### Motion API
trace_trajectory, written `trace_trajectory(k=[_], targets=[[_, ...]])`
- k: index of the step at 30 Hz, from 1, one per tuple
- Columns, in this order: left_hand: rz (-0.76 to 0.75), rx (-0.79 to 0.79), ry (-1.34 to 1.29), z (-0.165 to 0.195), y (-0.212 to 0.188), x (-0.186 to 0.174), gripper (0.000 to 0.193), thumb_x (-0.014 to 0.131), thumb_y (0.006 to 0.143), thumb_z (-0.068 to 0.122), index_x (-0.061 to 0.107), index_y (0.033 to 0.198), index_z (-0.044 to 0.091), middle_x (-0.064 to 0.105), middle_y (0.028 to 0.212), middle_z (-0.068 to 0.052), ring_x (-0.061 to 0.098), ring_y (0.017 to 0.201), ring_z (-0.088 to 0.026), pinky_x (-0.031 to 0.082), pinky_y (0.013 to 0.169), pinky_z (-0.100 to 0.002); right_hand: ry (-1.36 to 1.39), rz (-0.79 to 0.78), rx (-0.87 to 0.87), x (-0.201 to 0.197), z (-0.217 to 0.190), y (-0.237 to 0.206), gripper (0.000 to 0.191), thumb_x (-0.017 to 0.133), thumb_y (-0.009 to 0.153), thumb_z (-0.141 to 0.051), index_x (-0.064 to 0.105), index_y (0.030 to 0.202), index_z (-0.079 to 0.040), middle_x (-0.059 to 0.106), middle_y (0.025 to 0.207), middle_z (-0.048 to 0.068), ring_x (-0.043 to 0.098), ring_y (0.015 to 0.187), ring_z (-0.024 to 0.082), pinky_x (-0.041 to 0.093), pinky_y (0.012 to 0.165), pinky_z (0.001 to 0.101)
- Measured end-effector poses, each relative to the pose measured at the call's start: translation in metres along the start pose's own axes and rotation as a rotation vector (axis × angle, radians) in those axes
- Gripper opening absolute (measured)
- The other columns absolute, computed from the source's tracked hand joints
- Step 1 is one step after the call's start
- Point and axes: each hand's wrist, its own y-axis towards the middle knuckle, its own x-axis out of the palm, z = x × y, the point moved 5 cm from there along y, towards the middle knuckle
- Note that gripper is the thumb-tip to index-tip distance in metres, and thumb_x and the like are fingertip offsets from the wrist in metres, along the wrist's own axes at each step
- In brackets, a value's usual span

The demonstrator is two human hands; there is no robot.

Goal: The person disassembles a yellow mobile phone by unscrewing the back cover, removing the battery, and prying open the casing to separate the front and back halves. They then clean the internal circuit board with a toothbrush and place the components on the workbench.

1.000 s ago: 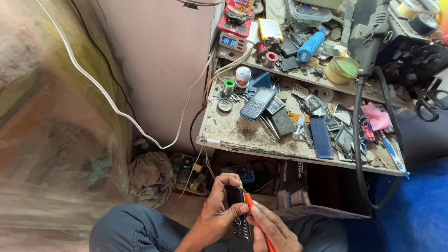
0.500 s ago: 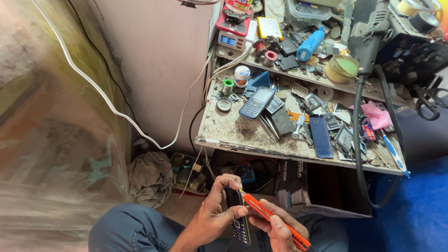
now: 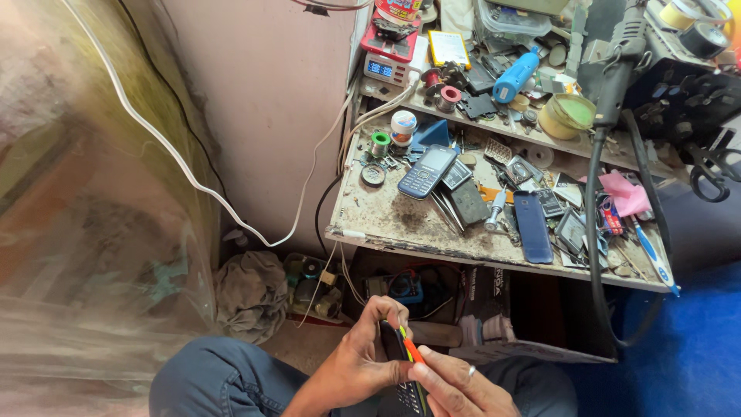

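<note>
I am gripping a dark keypad phone [image 3: 401, 371] in my left hand [image 3: 359, 363]; my right hand [image 3: 463, 390] is pinching an orange tool [image 3: 411, 349], seemingly at its edge, below the cluttered bench [image 3: 386, 224].

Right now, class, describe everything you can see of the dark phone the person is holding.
The dark phone is a slim keypad handset, seemingly plastic, standing nearly upright above the lap, with its lower keys visible. The left hand wraps its side and top edge. The right hand presses an orange-handled tool against its upper part. Its screen is hidden.
</note>
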Motion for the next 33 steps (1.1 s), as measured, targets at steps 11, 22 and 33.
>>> trace_trajectory(k=[11,22,33], targets=[[0.031,-0.046,-0.141,-0.005,0.001,0.004,0.046,0.082,0.084,0.002,0.044,0.110,0.009,0.047,0.107,-0.004,0.056,0.101,-0.013,0.050,0.093,-0.030,-0.141,-0.178,-0.239,-0.006,-0.003,0.008,0.044,0.077,0.086,0.000,0.065,0.128,0.002,0.068,0.130,0.024,0.072,0.119,0.035,0.059,0.101,0.0410],[0.082,0.032,-0.109,-0.008,0.000,0.009,0.045,0.083,0.087,-0.003,0.046,0.109,0.008,0.045,0.109,-0.005,0.051,0.106,-0.013,0.045,0.096,-0.030,0.193,-0.098,0.175,-0.025,0.025,-0.008,0.044,0.068,0.084,0.010,0.072,0.126,-0.002,0.073,0.126,0.019,0.077,0.111,0.027,0.064,0.093,0.0363],[0.099,0.014,-0.366,-0.013,0.004,0.007,0.048,0.082,0.085,-0.008,0.042,0.104,0.010,0.043,0.108,-0.004,0.059,0.106,-0.016,0.053,0.091,-0.031,0.277,-0.021,0.208,-0.029,0.024,-0.005,0.039,0.060,0.089,-0.001,0.072,0.127,0.000,0.079,0.122,0.022,0.073,0.117,0.034,0.058,0.103,0.0437]])
